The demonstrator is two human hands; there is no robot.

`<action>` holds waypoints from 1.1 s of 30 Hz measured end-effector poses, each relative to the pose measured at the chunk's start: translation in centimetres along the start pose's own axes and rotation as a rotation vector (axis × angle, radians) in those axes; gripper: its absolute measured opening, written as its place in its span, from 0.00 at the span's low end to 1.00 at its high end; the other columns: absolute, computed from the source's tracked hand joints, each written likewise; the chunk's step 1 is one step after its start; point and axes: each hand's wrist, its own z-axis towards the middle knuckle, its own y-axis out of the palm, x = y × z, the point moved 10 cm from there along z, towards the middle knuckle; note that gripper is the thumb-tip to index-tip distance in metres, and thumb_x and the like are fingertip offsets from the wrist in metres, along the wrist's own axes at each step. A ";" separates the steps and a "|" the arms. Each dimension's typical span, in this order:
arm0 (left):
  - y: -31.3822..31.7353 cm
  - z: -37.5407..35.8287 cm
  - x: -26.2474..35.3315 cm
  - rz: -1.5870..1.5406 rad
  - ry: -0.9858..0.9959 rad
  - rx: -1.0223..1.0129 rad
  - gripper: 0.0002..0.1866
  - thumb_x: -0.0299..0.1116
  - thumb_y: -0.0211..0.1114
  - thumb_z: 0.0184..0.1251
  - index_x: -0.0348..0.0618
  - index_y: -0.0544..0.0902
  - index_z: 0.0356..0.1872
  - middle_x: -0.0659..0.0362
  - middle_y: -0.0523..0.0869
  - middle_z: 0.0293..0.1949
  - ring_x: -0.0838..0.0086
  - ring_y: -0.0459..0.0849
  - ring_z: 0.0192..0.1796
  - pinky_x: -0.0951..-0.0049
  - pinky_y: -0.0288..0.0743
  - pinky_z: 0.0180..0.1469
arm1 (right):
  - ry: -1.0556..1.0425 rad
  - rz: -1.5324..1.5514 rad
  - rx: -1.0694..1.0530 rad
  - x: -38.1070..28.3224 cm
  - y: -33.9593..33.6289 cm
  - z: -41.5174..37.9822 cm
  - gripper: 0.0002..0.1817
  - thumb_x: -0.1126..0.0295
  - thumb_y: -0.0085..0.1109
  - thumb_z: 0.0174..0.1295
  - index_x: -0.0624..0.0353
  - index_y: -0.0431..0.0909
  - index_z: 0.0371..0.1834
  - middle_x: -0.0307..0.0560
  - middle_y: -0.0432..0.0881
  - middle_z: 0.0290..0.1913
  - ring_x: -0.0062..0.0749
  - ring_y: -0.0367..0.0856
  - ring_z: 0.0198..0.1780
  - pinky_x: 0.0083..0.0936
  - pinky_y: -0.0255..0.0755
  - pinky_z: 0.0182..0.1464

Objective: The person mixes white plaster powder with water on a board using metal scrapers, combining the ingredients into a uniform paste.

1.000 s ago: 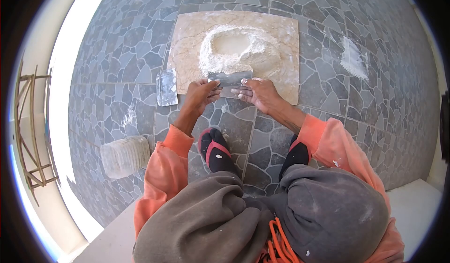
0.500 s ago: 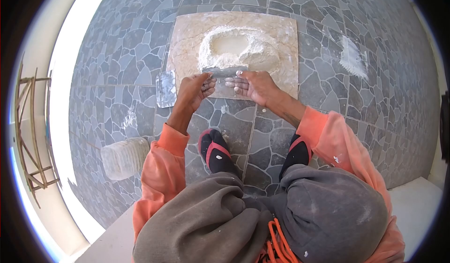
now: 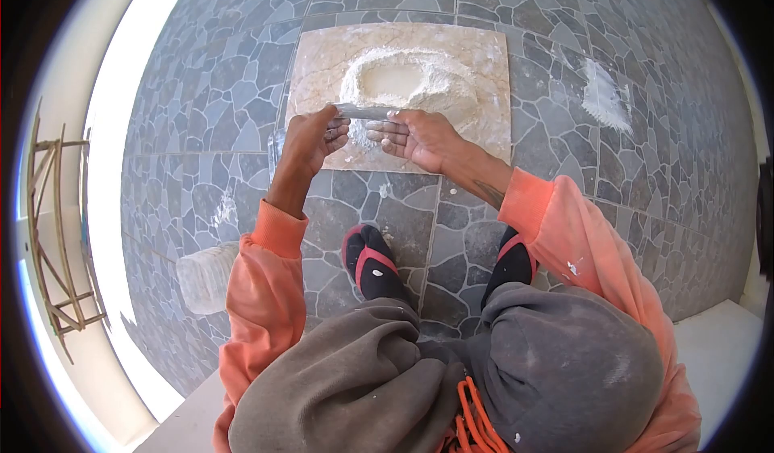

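Observation:
Between my two hands stretches a flat grey metal scraper blade (image 3: 367,112), seen nearly edge-on. My left hand (image 3: 313,137) pinches its left end, and my right hand (image 3: 423,140) grips the right end with thumb on top. White material dusts the fingers of both. Just beyond the blade lies a mound of white powder (image 3: 451,90) with a pool of pale liquid (image 3: 391,80) in its hollow. Some powder (image 3: 364,135) also shows on the near side of the blade. Everything rests on a beige marbled tile (image 3: 484,48).
A second grey plate (image 3: 274,145) is mostly hidden behind my left hand. A clear ribbed plastic container (image 3: 208,279) lies on the stone-patterned floor (image 3: 201,114) to the left. A white smear (image 3: 605,98) marks the floor at right. My feet in red-strapped sandals (image 3: 372,259) are near the tile.
Both hands have shifted left and slightly away from me with the scraper blade. The blade has turned more edge-on, uncovering powder on its near side. My left hand now covers most of the second plate.

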 end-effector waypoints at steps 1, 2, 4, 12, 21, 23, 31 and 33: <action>-0.1 -0.1 0.4 0.016 0.006 0.002 0.10 0.30 0.57 0.70 0.32 0.78 0.43 0.56 0.83 0.33 0.75 0.82 0.30 0.76 0.81 0.35 | -0.008 -0.012 0.000 -0.2 0.2 -0.2 0.14 0.70 0.48 0.70 0.68 0.70 0.54 0.62 0.81 0.52 0.43 0.83 0.52 0.32 0.78 0.48; -0.1 -0.2 0.6 0.003 0.008 -0.001 0.10 0.30 0.57 0.70 0.31 0.77 0.43 0.56 0.83 0.33 0.74 0.82 0.30 0.76 0.81 0.35 | -0.016 -0.025 -0.001 -0.3 0.6 -0.7 0.15 0.69 0.49 0.70 0.67 0.70 0.54 0.62 0.81 0.52 0.42 0.83 0.52 0.32 0.78 0.48; -0.1 -0.7 0.9 -0.024 0.013 -0.006 0.10 0.30 0.57 0.70 0.30 0.77 0.43 0.56 0.83 0.33 0.74 0.83 0.31 0.75 0.81 0.36 | -0.059 -0.047 -0.015 -0.7 1.5 -1.9 0.15 0.67 0.51 0.70 0.66 0.70 0.54 0.61 0.82 0.51 0.41 0.83 0.50 0.31 0.78 0.47; 3.5 -4.3 -4.0 -0.190 -0.034 -0.093 0.10 0.30 0.58 0.72 0.31 0.76 0.45 0.55 0.83 0.35 0.75 0.83 0.32 0.76 0.81 0.38 | -0.200 -0.064 0.031 0.5 0.7 -3.3 0.15 0.65 0.59 0.67 0.62 0.72 0.51 0.51 0.80 0.46 0.41 0.82 0.51 0.37 0.76 0.50; -9.7 -2.0 -2.9 0.612 0.308 0.386 0.27 0.48 0.69 0.64 0.31 0.75 0.49 0.53 0.86 0.34 0.71 0.84 0.31 0.73 0.78 0.35 | -0.274 -0.112 0.089 -1.5 -3.3 -5.0 0.14 0.68 0.62 0.62 0.64 0.73 0.45 0.49 0.80 0.41 0.41 0.82 0.46 0.40 0.79 0.46; -15.0 -2.3 -2.1 0.928 0.358 0.605 0.34 0.49 0.70 0.59 0.27 0.72 0.53 0.38 0.82 0.46 0.49 0.82 0.48 0.57 0.76 0.50 | -0.264 -0.138 0.081 -2.3 -4.3 -5.4 0.15 0.68 0.63 0.61 0.63 0.73 0.47 0.48 0.80 0.43 0.40 0.82 0.46 0.40 0.78 0.47; -20.1 0.7 -6.1 1.183 0.101 0.673 0.53 0.61 0.76 0.45 0.23 0.64 0.60 0.29 0.72 0.57 0.40 0.73 0.61 0.53 0.70 0.61 | -0.324 -0.178 0.070 -6.4 -6.4 -6.9 0.19 0.66 0.62 0.62 0.65 0.75 0.52 0.48 0.80 0.48 0.41 0.81 0.49 0.48 0.74 0.54; -19.8 1.3 -6.2 1.187 0.068 0.642 0.55 0.62 0.76 0.44 0.22 0.63 0.60 0.29 0.72 0.57 0.39 0.75 0.60 0.53 0.72 0.59 | -0.360 -0.191 0.092 -8.1 -7.2 -7.5 0.18 0.66 0.62 0.62 0.65 0.75 0.52 0.48 0.80 0.48 0.40 0.81 0.49 0.46 0.75 0.55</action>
